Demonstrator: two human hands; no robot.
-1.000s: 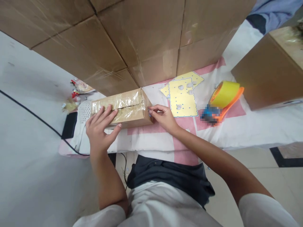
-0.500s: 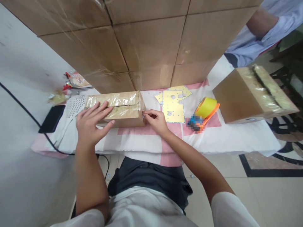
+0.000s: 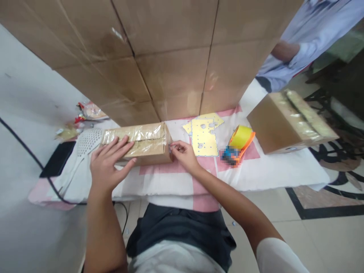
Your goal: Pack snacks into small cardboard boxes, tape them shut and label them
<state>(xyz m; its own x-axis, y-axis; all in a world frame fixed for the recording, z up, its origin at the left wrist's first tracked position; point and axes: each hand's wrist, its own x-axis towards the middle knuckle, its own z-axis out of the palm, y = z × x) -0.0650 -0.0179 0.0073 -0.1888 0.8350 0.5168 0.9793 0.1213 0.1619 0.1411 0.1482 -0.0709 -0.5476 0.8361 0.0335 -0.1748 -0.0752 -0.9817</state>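
A small cardboard box (image 3: 148, 142) sealed with clear tape lies on the pink and white cloth (image 3: 176, 178) before me. My left hand (image 3: 109, 163) rests flat on its top and near side, fingers spread. My right hand (image 3: 182, 153) is at the box's right end, its fingertips pinched together on something small and pale that I cannot make out. Yellow sticker sheets (image 3: 203, 132) lie just right of that hand. Beyond them sits a yellow tape roll in an orange dispenser (image 3: 241, 140).
A wall of large taped cartons (image 3: 159, 57) stands right behind the small box. Another carton (image 3: 290, 121) sits at the right, with another person's blue sleeve (image 3: 298, 41) beyond it. A black device (image 3: 57, 159), a cable and wrappers (image 3: 85, 110) lie at the left.
The camera has tilted and shifted, so the scene sits lower and more of the right carton and the other person shows. Both hands have kept their places on the box.
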